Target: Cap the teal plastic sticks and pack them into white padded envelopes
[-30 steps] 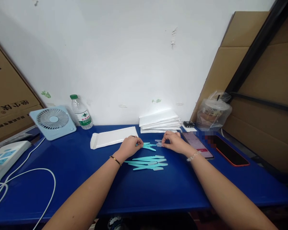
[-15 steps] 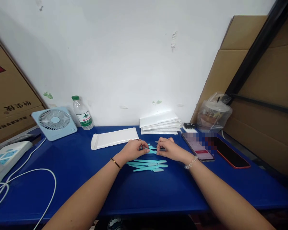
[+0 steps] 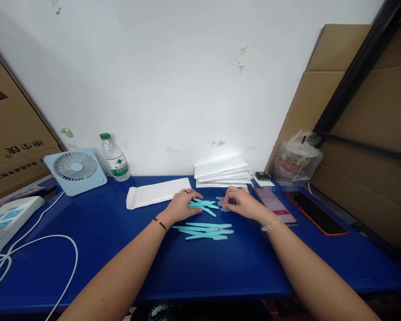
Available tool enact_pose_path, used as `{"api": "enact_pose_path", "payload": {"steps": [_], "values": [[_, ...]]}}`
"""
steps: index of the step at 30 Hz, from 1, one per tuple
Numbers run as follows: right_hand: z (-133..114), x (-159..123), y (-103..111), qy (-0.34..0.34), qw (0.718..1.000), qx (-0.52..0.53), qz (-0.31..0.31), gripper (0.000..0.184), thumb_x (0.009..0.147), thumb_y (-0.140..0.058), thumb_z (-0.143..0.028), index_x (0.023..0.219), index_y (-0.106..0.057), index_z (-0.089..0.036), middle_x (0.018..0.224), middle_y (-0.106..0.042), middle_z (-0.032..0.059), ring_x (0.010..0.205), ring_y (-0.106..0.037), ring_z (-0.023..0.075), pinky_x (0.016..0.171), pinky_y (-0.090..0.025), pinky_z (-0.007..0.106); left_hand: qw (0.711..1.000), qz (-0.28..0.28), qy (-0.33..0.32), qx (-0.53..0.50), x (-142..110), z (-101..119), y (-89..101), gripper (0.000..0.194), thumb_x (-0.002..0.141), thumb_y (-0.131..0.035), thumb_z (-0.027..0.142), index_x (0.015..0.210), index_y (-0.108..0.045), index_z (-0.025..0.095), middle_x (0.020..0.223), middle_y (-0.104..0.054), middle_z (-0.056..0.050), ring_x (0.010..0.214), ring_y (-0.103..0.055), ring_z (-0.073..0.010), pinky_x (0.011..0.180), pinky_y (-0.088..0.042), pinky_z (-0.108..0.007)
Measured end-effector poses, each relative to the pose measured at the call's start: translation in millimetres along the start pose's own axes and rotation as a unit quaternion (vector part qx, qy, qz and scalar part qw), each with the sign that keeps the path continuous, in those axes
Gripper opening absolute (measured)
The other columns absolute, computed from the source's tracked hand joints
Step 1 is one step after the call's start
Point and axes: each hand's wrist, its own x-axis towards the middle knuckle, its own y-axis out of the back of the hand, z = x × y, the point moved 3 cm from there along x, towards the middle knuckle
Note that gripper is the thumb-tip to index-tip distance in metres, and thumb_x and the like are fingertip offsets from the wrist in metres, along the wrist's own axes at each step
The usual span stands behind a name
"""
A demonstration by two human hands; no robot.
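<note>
My left hand (image 3: 183, 205) is curled around several turquoise eyebrow razors (image 3: 207, 206), which stick out to the right between thumb and fingers. My right hand (image 3: 238, 203) is pinched just right of them, its fingertips on a small clear plastic cap (image 3: 224, 209). More clear caps (image 3: 219, 199) lie beside those fingertips, partly hidden by them. Nearer the table's front, several other turquoise eyebrow razors (image 3: 203, 231) lie in a loose row, their blade ends pointing right.
On the blue table (image 3: 207, 272) are a white padded envelope (image 3: 158, 192), a stack of white envelopes (image 3: 222, 171), two phones (image 3: 276, 205), a bagged drink cup (image 3: 297, 160), a water bottle (image 3: 115, 160), a small fan (image 3: 75, 171) and a power strip (image 3: 15, 220) with a white cable.
My hands have moved apart: the right one went right to the clear caps. The razors at my left hand now show more fully, and the lower row stays nearly the same.
</note>
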Motion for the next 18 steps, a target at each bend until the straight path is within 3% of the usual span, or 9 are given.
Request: {"api": "enact_pose_path", "payload": {"steps": [4, 7, 11, 16, 18], "values": [[-14, -9, -7, 0.05, 0.991, 0.021, -0.123, 0.028, 0.073, -0.067, -0.05, 0.078, -0.066, -0.023, 0.086, -0.056, 0.0015, 0.084, -0.054, 0.0209, 0.084, -0.031, 0.037, 1.0, -0.011, -0.004, -0.005, 1, 4, -7.0, 0.028, 0.077, -0.06, 0.043, 0.1, -0.063, 0.028, 0.104, -0.062, -0.002, 0.101, -0.054, -0.0231, 0.084, -0.042, -0.033], [-18, -11, -12, 0.061, 0.986, 0.019, -0.155, 0.024, 0.075, -0.067, -0.045, 0.078, -0.064, -0.022, 0.085, -0.055, 0.0015, 0.084, -0.054, 0.0219, 0.081, -0.032, 0.035, 1.0, -0.005, 0.004, 0.002, 1, 7, -6.2, 0.027, 0.077, -0.061, 0.041, 0.099, -0.063, 0.026, 0.097, -0.063, -0.003, 0.095, -0.055, -0.0222, 0.08, -0.043, -0.033], [-21, -7, -11, 0.043, 0.992, 0.011, -0.118, 0.02, 0.081, -0.061, -0.042, 0.079, -0.062, -0.021, 0.086, -0.054, 0.0017, 0.084, -0.051, 0.0206, 0.08, -0.032, 0.034, 0.999, 0.026, -0.009, -0.021, -1, 17, 4.3, 0.033, 0.08, -0.055, 0.049, 0.099, -0.063, 0.024, 0.1, -0.063, -0.004, 0.094, -0.055, -0.0212, 0.08, -0.043, -0.031], [-22, -2, -7, 0.041, 0.999, -0.006, -0.034, 0.015, 0.082, -0.061, -0.034, 0.076, -0.059, -0.019, 0.087, -0.054, 0.0011, 0.081, -0.051, 0.0166, 0.082, -0.03, 0.033, 0.995, -0.087, -0.021, -0.052, -3, 28, 3.1, 0.025, 0.079, -0.055, 0.043, 0.087, -0.069, 0.023, 0.079, -0.067, 0.0, 0.069, -0.058, -0.0147, 0.063, -0.041, -0.024], [-18, 0, -8, 0.05, 0.999, -0.006, -0.021, 0.014, 0.082, -0.061, -0.032, 0.076, -0.059, -0.019, 0.087, -0.055, 0.0007, 0.082, -0.052, 0.0158, 0.082, -0.03, 0.032, 0.995, -0.088, -0.011, -0.034, -2, 25, 2.4, 0.02, 0.079, -0.055, 0.035, 0.082, -0.07, 0.022, 0.077, -0.067, -0.001, 0.067, -0.058, -0.0148, 0.062, -0.041, -0.024]]}}
